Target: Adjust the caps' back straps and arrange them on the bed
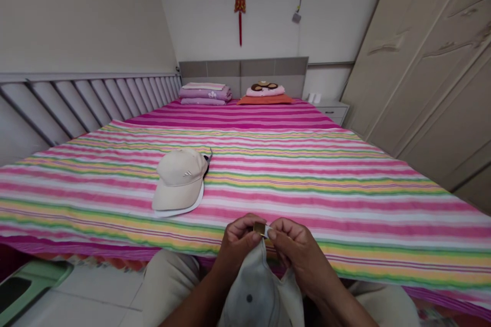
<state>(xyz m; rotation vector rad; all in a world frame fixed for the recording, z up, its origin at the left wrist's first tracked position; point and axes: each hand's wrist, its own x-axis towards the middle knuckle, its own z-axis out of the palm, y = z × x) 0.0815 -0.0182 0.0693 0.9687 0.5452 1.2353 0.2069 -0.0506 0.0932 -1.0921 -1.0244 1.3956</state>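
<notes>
A pale grey-green cap [253,286] hangs between my knees, its crown towards me. At its strap, my left hand [241,237] pinches a small brass-coloured buckle [260,228] between thumb and fingers. My right hand [293,242] grips the light strap end [267,231] right beside that buckle. Parts of the strap are hidden by my fingers. To the left on the bed lies a beige cap [180,176] with a small logo, stacked over a white brim [194,205]; a strap end sticks up behind it.
The bed [307,194] has a striped cover. Folded purple bedding [205,94] and a pink pillow [264,91] on an orange one lie by the headboard [222,68]. A railing [95,99] runs along the left, a wardrobe [422,61] stands right, a green stool [42,276] lower left.
</notes>
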